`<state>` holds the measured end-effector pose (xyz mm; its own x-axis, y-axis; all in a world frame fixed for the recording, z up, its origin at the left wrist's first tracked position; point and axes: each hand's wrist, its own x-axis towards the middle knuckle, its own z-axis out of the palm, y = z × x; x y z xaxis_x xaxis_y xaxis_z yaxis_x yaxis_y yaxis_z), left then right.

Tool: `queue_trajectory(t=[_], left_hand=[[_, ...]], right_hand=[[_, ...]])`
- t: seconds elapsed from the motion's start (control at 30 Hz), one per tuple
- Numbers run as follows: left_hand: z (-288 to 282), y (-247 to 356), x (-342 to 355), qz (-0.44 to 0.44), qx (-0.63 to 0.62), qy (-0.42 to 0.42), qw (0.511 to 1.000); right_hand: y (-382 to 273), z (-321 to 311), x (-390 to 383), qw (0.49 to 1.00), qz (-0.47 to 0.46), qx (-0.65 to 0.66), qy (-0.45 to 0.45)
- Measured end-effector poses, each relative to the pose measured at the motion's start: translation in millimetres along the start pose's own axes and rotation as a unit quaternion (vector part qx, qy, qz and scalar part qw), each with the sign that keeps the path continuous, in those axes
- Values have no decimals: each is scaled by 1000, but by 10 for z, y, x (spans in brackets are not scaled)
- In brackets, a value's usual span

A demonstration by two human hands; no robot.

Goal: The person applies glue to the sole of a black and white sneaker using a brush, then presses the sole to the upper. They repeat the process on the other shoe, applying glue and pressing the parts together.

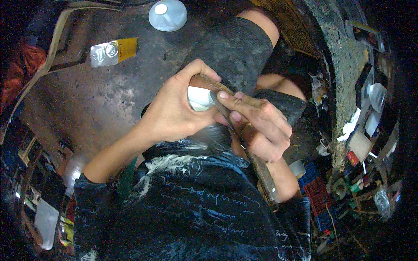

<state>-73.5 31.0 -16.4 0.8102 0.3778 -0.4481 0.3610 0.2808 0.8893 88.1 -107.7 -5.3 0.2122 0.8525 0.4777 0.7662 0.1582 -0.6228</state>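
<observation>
My left hand (172, 106) is curled around a curved brown piece (201, 82) with a pale, shiny white inner face; I cannot make out its exact kind. The piece is held up in front of my torso, above my lap. In my right hand (265, 122) is a long knife (262, 169), its riveted handle running back along my right forearm. The fingers are wrapped over its front part, and its tip meets the right side of the white face. Fingers hide part of the blade and of the piece's edge.
On the dark, worn floor (78, 95) ahead stand a clear plastic bottle (168, 19) with a white cap and a silver-and-yellow tin (114, 52). A rough ledge (337, 87) with cluttered small objects runs along the right. A blue-and-red woven cloth (315, 195) lies at the lower right.
</observation>
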Motion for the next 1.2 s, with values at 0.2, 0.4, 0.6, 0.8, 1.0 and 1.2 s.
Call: queue_trajectory(t=[0.2,0.4,0.6,0.8,1.0,1.2], left_hand=[[22,36,5,-53,-26,-3,998],[-4,33,-1,-14,-9,-12,1000],[68,-14,-36,30,-16,25,999],[83,-83,-56,56,-13,23,998],[10,-30,-5,81,-26,-10,996],[-4,99,145,66,52,-27,996]], right_hand=[[23,-30,90,1000,1,13,-21],[-15,-233,182,993,-35,19,-107],[-68,-276,23,995,-40,34,-83],[-65,-303,-146,993,10,106,-42],[-203,-686,-252,967,209,125,-69],[-145,-541,-471,989,112,97,9]])
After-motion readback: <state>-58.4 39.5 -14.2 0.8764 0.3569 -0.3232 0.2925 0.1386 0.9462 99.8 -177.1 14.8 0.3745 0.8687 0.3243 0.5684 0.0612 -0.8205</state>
